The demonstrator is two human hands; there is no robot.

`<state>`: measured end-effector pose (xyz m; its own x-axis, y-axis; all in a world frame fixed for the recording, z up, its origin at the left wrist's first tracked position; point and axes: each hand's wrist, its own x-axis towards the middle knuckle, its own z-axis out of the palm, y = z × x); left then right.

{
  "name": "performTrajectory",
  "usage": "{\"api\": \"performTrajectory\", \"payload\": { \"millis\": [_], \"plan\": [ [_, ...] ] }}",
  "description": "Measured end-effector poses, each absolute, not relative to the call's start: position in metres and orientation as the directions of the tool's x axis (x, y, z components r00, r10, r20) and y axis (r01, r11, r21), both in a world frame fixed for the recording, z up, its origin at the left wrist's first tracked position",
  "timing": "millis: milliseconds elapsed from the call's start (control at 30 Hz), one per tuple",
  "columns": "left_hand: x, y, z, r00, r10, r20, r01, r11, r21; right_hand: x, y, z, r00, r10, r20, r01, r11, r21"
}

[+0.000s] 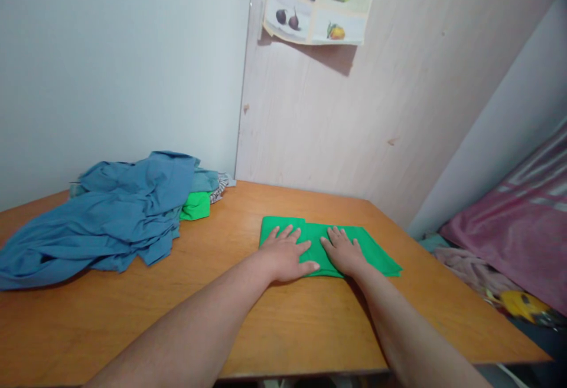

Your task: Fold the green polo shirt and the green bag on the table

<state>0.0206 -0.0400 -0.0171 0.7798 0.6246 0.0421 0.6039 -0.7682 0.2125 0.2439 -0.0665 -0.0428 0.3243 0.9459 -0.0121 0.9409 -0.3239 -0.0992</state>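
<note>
A folded green cloth (315, 237) lies flat on the wooden table, its right end tapering to a slanted corner. My left hand (286, 255) rests palm down on its left part, fingers spread and thumb pointing right. On the middle of the cloth lies my right hand (343, 251), also palm down with its fingers extended. Neither hand grips the fabric. The hands cover parts of the cloth's front edge.
A rumpled pile of blue clothing (128, 211) sits on the table (301, 341) at the left, with a bright green piece (195, 205) at its side. Behind stand the walls, with a fruit poster (319, 7). Pink fabric (509, 228) hangs beyond the table's right edge.
</note>
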Motion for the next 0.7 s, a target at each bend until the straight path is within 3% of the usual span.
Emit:
{"api": "performTrajectory", "payload": {
  "millis": [233, 367, 700],
  "plan": [
    [0.019, -0.041, -0.013, 0.776, 0.63, 0.029, 0.611, -0.762, 0.212, 0.264, -0.072, -0.034, 0.3, 0.948, 0.107, 0.935, -0.27, -0.23],
    [0.019, -0.041, -0.013, 0.775, 0.631, 0.038, 0.611, -0.763, 0.211, 0.309, -0.084, -0.013, 0.466, 0.865, 0.185, 0.872, -0.413, -0.261],
    [0.019, -0.041, -0.014, 0.781, 0.621, 0.066, 0.598, -0.774, 0.206, 0.372, -0.093, -0.005, 0.658, 0.753, -0.002, 0.734, -0.643, -0.219]
  ]
}}
